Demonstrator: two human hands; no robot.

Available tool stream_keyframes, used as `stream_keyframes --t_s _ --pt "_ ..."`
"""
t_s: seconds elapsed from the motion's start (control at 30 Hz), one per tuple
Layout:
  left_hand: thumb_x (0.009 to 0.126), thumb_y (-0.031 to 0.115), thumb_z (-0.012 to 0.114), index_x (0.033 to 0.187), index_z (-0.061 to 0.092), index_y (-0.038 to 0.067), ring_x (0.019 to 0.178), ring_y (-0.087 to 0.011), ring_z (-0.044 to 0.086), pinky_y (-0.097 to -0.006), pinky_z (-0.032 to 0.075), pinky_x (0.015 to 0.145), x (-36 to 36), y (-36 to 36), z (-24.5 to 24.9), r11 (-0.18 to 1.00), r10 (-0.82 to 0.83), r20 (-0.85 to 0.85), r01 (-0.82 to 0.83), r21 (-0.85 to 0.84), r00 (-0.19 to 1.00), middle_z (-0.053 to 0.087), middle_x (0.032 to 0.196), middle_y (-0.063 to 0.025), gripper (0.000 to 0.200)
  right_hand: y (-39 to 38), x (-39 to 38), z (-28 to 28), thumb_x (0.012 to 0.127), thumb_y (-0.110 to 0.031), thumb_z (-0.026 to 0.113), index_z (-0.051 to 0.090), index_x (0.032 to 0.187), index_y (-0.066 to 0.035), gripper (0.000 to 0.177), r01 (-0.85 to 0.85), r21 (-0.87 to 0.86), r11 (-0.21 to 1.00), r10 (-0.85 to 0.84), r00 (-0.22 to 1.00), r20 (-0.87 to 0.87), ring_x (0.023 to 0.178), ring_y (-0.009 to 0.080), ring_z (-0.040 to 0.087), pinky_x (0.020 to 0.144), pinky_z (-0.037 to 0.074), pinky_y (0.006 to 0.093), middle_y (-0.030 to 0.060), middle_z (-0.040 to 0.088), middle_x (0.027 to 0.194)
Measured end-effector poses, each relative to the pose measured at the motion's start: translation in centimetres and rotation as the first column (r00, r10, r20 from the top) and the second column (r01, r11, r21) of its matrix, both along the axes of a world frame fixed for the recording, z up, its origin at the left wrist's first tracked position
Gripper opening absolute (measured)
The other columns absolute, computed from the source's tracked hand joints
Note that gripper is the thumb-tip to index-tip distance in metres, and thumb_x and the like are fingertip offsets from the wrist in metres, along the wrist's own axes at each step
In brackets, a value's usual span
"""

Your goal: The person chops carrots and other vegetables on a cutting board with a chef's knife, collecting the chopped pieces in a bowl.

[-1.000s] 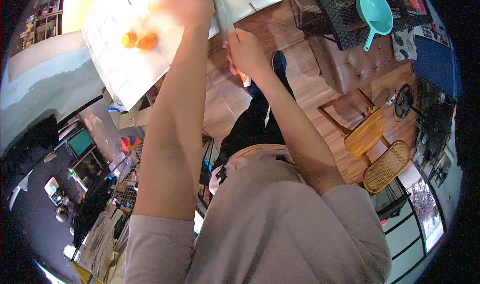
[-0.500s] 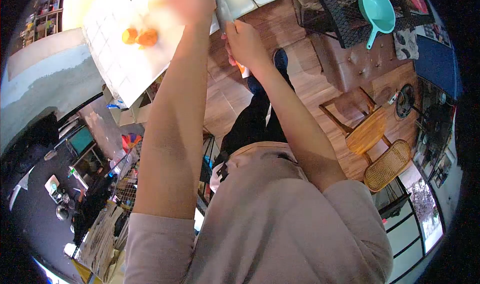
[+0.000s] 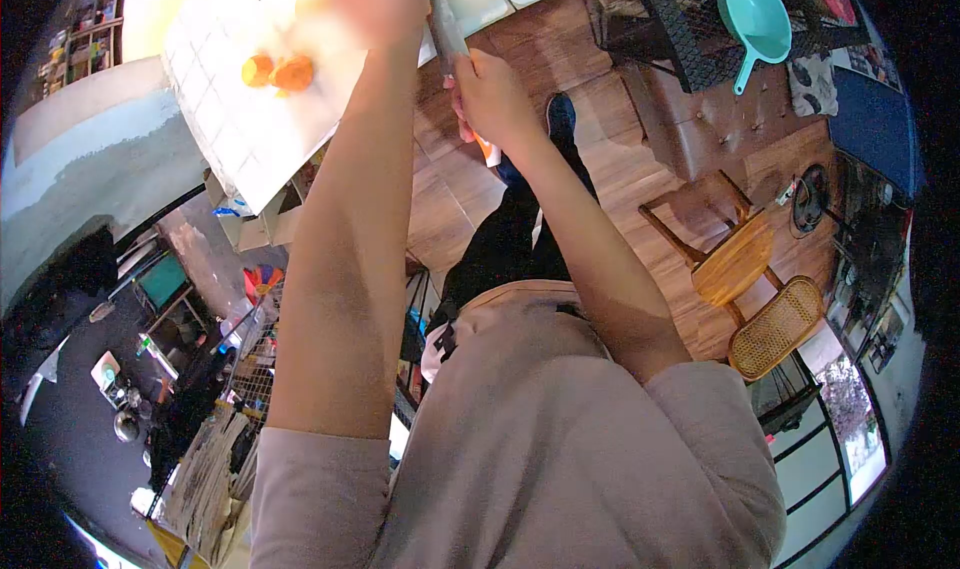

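A knife (image 3: pixel 447 27) with a broad greyish blade and an orange-and-white handle is in my right hand (image 3: pixel 494 91), the fingers wrapped round the handle. The blade points up towards the table edge, beside my left hand. My left hand (image 3: pixel 370 7) is over the white tiled table at the top of the view, smeared by blur and glare so its fingers do not show. Two orange pieces (image 3: pixel 257 71), bright in the glare, lie on the tabletop to the left of my left forearm.
The white tiled table (image 3: pixel 215 134) ends just left of my legs. At the right stand a brown padded seat (image 3: pixel 690 129), a wooden chair (image 3: pixel 735 264) and a black mesh rack bearing a turquoise pan (image 3: pixel 757 19). A wire basket (image 3: pixel 250 369) is at lower left.
My right hand and the knife have shifted slightly down, with more of the blade showing. My left hand has barely moved, and the orange pieces stay on the table.
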State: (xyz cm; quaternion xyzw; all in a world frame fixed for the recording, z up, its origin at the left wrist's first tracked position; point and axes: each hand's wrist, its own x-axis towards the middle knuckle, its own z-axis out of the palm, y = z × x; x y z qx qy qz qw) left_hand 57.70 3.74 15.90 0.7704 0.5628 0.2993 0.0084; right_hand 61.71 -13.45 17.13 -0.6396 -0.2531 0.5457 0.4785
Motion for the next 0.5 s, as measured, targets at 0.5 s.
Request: stream_keyframes --t_s 0.5 --pt "0.083 0.004 0.059 0.108 0.060 0.006 0.106 -0.0355 0.058 -0.0481 0.041 0.094 0.0 0.0 0.0 1.000 0.007 -0.017 -0.008 -0.017 1.000 0.066 0.107 -0.0153 0.026 1.1 0.1 -0.6 0.107 -0.025 0.042 0.055 0.089 0.004 0.037 0.028 0.023 0.999 -0.028 0.999 -0.019 0.038 0.0190 0.049 0.038 0.042 0.0364 0.0072 0.049 0.055"
